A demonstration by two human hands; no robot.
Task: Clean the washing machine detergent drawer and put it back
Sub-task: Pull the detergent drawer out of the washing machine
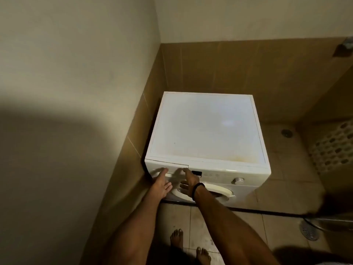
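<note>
Reaching to the white washing machine (pixel 208 131), both hands meet the detergent drawer (pixel 175 166), which sits flush in the front panel. Left hand (pixel 161 183): fingers straight, tips on the drawer's left part, gripping nothing. Right hand (pixel 188 181): fingers spread, index tip at the drawer's right edge, gripping nothing. The display (pixel 196 173) lies just beyond that fingertip, the dial (pixel 237 181) farther right, and the round door (pixel 219 190) beneath both palms.
</note>
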